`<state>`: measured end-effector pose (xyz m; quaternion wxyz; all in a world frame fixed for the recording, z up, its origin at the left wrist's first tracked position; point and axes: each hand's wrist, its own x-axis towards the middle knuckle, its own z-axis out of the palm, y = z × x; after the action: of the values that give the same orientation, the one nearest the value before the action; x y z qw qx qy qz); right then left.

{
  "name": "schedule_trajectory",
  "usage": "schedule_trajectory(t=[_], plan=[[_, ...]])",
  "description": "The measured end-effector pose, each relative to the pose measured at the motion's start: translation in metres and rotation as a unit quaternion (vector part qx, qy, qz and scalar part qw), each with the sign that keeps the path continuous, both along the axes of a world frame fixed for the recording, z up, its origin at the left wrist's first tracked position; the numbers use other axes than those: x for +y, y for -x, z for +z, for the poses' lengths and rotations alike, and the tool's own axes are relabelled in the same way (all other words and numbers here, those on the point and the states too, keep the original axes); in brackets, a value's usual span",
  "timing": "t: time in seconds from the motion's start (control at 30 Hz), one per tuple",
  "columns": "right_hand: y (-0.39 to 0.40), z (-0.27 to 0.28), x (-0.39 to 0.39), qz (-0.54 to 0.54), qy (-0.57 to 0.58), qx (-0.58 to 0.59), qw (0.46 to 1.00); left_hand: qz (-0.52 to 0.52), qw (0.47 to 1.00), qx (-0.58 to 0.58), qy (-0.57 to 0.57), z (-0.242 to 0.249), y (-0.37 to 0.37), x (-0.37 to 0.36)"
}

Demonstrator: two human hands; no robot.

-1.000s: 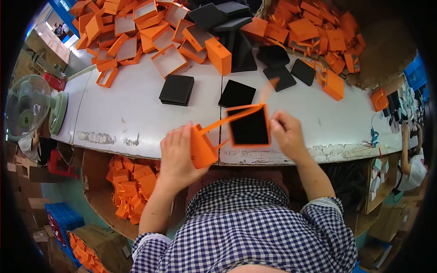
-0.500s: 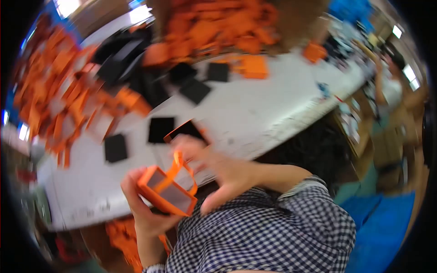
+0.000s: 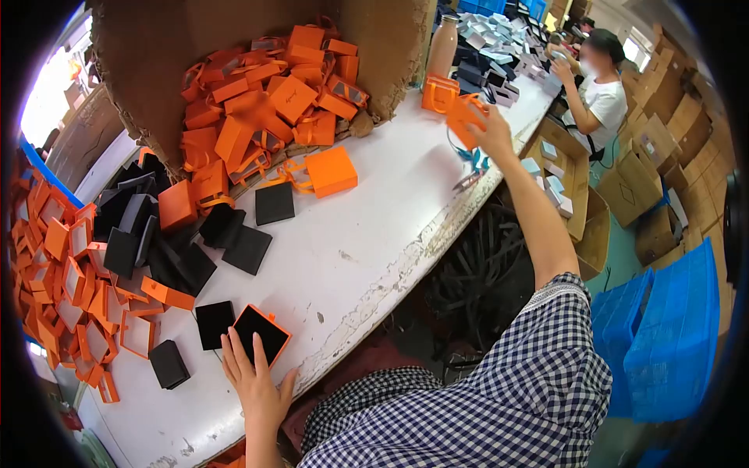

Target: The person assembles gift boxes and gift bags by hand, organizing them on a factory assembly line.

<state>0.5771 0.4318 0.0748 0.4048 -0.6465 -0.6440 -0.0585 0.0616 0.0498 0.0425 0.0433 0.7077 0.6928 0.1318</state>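
My left hand (image 3: pixel 256 382) rests with its fingers stretched over a small orange drawer box with a black lining (image 3: pixel 264 334) near the table's front edge. A black square pad (image 3: pixel 214 324) lies against that box on its left. Out at the far right of the table, my right hand (image 3: pixel 491 134) grips a small orange ribbon-handled box (image 3: pixel 465 123). Just behind it stands another orange box (image 3: pixel 439 93) with a ribbon. Below the held box lie scissors (image 3: pixel 468 182) with something blue about them.
A large cardboard carton (image 3: pixel 148 58) holds a heap of orange boxes (image 3: pixel 269 101). Orange frames (image 3: pixel 66 281) and black pads (image 3: pixel 140 226) are piled at left. A bottle (image 3: pixel 442 47) stands behind. One co-worker (image 3: pixel 601 101) sits at the far right, near blue crates (image 3: pixel 671 327).
The view has turned. The orange box has left my left hand, which now lies on the black-lined drawer box. My right hand has reached far right and holds an orange box.
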Motion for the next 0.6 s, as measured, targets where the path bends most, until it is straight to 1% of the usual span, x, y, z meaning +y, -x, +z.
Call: schedule_trajectory(t=[0.03, 0.1, 0.13, 0.2, 0.23, 0.27, 0.3, 0.33, 0.37, 0.4, 0.43, 0.47, 0.5, 0.53, 0.57, 0.6], plan=[[-0.011, 0.005, 0.015, -0.016, 0.021, 0.015, 1.0, 0.008, 1.0, -0.001, -0.001, -0.002, 0.001, -0.003], [-0.013, 0.001, 0.046, 0.051, 0.012, 0.042, 0.998, -0.006, 1.0, -0.008, -0.013, -0.01, 0.007, -0.011], [-0.013, -0.005, 0.058, 0.067, 0.013, 0.039, 0.997, 0.01, 1.0, -0.011, -0.013, -0.009, 0.008, -0.009], [0.002, -0.034, 0.082, 0.084, -0.098, -0.054, 0.99, -0.01, 0.999, -0.028, -0.026, -0.008, 0.008, -0.017], [-0.007, -0.058, 0.103, 0.085, 0.057, -0.06, 0.993, -0.021, 0.998, -0.042, -0.034, -0.002, 0.009, -0.013], [-0.024, -0.07, 0.123, 0.079, 0.057, -0.184, 0.978, -0.007, 0.999, -0.024, -0.026, 0.004, 0.008, -0.013], [-0.036, -0.079, 0.142, 0.073, 0.042, -0.303, 0.949, 0.01, 0.999, -0.036, -0.018, 0.006, 0.009, -0.012], [-0.038, -0.066, 0.14, 0.066, 0.02, -0.445, 0.893, -0.001, 0.999, -0.019, -0.03, 0.0, 0.015, -0.01], [-0.017, -0.042, 0.121, 0.051, 0.004, -0.377, 0.925, -0.002, 0.999, 0.005, -0.032, -0.003, 0.017, -0.009], [0.009, -0.014, 0.099, 0.04, -0.018, -0.304, 0.952, -0.002, 0.999, 0.001, -0.04, -0.006, 0.018, -0.006], [0.05, 0.005, 0.064, 0.057, -0.087, -0.262, 0.959, -0.008, 0.999, -0.005, -0.05, -0.01, 0.018, -0.004], [0.082, 0.011, 0.041, 0.073, -0.082, -0.265, 0.958, -0.013, 0.998, -0.007, -0.056, -0.016, 0.017, -0.004], [0.109, 0.014, 0.018, 0.18, -0.05, -0.208, 0.96, -0.025, 0.998, -0.008, -0.064, -0.021, 0.015, -0.004], [0.133, 0.013, -0.009, 0.277, -0.026, -0.144, 0.95, -0.031, 0.997, -0.009, -0.076, -0.027, 0.012, -0.006], [0.159, 0.002, -0.034, 0.333, 0.008, -0.113, 0.936, -0.029, 0.996, -0.001, -0.079, -0.028, 0.01, -0.011], [0.186, 0.001, -0.063, 0.381, 0.079, -0.1, 0.916, -0.032, 0.997, -0.011, -0.074, -0.023, 0.008, -0.014]])
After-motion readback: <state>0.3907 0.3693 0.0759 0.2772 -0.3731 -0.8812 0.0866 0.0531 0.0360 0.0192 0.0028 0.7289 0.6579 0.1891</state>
